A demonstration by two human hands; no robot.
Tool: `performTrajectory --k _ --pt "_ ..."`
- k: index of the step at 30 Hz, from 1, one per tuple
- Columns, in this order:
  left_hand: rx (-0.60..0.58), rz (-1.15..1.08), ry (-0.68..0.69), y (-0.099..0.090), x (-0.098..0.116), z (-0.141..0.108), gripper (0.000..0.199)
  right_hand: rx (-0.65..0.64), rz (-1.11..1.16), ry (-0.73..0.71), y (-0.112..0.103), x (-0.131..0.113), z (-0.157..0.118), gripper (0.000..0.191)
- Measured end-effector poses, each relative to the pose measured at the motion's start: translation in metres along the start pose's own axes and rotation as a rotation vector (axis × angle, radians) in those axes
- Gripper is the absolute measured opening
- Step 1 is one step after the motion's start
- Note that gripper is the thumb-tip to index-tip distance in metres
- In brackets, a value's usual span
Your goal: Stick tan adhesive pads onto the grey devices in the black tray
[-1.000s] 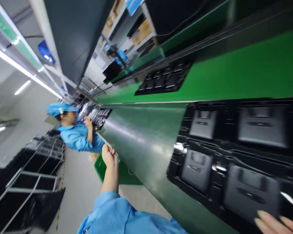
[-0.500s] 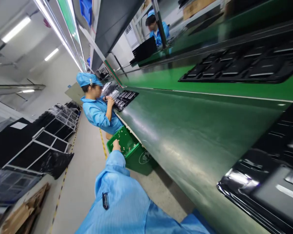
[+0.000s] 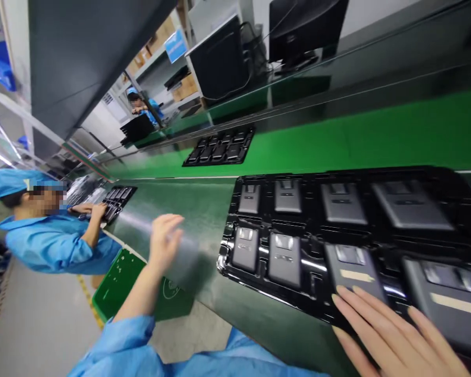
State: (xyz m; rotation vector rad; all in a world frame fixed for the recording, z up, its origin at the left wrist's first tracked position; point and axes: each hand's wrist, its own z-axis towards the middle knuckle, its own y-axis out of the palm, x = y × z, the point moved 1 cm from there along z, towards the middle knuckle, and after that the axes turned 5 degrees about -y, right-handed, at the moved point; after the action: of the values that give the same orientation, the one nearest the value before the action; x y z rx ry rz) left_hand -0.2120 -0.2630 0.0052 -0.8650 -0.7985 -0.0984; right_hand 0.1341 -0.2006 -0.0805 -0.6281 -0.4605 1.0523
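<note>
My left hand (image 3: 165,243) is raised over the green work surface, left of a large black plastic tray. Its thumb stands apart from the slightly bent fingers, and I see nothing in it. With fingers stretched out and open, my right hand (image 3: 392,335) is over the tray's near edge. Its fingertips reach the lower end of a dark grey rectangular device (image 3: 355,267) with a pale tape strip (image 3: 356,275); whether they touch it is unclear. The black tray (image 3: 308,238) carries several such devices in two rows. A second pale strip (image 3: 457,302) crosses the device at the near right.
A green bin (image 3: 127,277) stands below the table edge at left. Beyond it a co-worker (image 3: 51,230) in blue handles another black tray (image 3: 120,199). A further loaded tray (image 3: 220,146) lies on the bright green belt (image 3: 337,131). Monitors (image 3: 222,60) stand behind.
My left hand has come up from the bin and over the work surface. The view has swung right, bringing the large tray and my right hand into sight.
</note>
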Motion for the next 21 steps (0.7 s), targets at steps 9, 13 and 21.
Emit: performTrajectory --k 9,13,21 --pt "-1.035 0.341 1.301 0.172 0.18 -0.037 0.029 -0.001 0.062 0.4 -0.002 -0.02 -0.003 0.041" --pt "-1.052 0.431 1.294 0.183 0.187 -0.035 0.025 0.09 0.03 0.392 -0.002 -0.014 -0.004 0.041" --pt "-1.094 0.415 1.278 0.188 0.188 -0.035 0.026 0.15 0.056 0.411 0.001 -0.011 -0.004 0.04"
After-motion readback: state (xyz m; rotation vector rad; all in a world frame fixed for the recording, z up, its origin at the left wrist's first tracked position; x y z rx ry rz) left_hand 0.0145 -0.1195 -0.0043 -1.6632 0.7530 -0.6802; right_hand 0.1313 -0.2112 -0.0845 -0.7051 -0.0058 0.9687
